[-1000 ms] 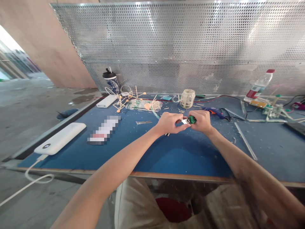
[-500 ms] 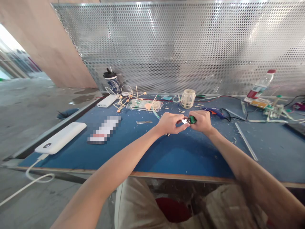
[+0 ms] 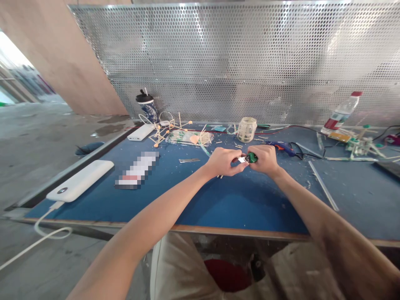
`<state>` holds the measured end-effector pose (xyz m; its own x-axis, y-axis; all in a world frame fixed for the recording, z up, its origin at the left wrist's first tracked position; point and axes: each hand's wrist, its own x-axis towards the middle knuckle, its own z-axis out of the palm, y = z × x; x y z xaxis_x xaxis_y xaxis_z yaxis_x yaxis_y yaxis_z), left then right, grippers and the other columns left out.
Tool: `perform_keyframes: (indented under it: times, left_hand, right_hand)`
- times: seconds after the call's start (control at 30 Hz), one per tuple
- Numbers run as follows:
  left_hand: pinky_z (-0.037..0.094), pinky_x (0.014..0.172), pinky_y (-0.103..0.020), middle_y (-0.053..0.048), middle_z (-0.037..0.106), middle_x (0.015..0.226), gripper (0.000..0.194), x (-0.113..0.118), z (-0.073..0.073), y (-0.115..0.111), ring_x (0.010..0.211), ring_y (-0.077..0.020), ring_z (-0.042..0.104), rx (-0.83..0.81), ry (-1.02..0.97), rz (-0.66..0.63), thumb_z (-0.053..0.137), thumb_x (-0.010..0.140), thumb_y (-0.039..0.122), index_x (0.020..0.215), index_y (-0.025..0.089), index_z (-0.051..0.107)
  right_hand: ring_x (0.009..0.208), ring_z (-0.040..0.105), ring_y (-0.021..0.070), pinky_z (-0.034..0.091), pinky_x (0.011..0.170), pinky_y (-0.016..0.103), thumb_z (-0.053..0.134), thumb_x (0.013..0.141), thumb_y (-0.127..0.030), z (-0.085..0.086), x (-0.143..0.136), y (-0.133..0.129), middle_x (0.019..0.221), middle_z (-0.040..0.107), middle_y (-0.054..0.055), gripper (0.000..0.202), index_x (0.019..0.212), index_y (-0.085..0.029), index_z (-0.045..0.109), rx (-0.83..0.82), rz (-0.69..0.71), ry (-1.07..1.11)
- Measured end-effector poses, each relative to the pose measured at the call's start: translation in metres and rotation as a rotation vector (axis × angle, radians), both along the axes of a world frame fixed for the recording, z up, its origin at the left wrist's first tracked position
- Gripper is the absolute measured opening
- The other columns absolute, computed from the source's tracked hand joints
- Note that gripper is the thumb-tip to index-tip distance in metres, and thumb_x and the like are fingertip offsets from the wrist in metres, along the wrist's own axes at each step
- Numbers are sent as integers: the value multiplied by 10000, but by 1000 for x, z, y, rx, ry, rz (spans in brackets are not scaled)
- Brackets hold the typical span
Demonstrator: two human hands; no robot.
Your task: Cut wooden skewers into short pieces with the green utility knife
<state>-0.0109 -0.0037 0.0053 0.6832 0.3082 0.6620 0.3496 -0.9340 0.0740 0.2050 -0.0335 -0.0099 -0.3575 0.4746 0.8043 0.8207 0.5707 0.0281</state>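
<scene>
Over the middle of the blue table, my right hand (image 3: 265, 158) is wrapped round small green-handled pliers (image 3: 252, 158), their dark metal head turned toward the left. My left hand (image 3: 219, 161) pinches a small white piece (image 3: 241, 159) between thumb and fingers, right at the head of the pliers. Whether the jaws bite on the piece is too small to tell. A couple of short sticks (image 3: 220, 176) show just below my left hand. Left of that hand lies a flat metal strip (image 3: 189, 160).
A stick model with orange joints (image 3: 158, 133), a clear jar (image 3: 246, 130) and a blue glue gun (image 3: 283, 148) lie beyond my hands. A white power bank (image 3: 83, 180) sits at left, a bottle (image 3: 342, 113) at back right. A perforated metal panel (image 3: 218, 54) stands behind.
</scene>
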Motion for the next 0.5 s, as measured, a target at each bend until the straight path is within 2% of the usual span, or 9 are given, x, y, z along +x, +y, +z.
perform_keyframes:
  times: [0.1,0.27,0.5]
  left_hand:
    - [407,532,-263,9,692,652,470,0,1,-1,591,-133,658,-6,6,0,436,957,598,845,205,668]
    - [425,548,-249,16,704,674,445,0,0,-1,606,-123,667,-13,4,-14,449,954,577,948,204,691]
    - [417,542,-248,23,701,659,440,0,-1,1,604,-126,670,-7,-4,-18,454,951,578,900,208,688]
  right_hand:
    - [519,437,133,284,561,296,580,829,-418,0,0,0,562,552,-14,261,653,-230,535,3,0,-1]
    - [517,433,130,279,561,295,580,834,-408,1,-1,0,558,555,-11,264,647,-227,536,11,4,-1]
    - [519,439,132,281,564,296,565,837,-421,1,-1,0,562,562,-10,271,648,-226,550,-2,-8,4]
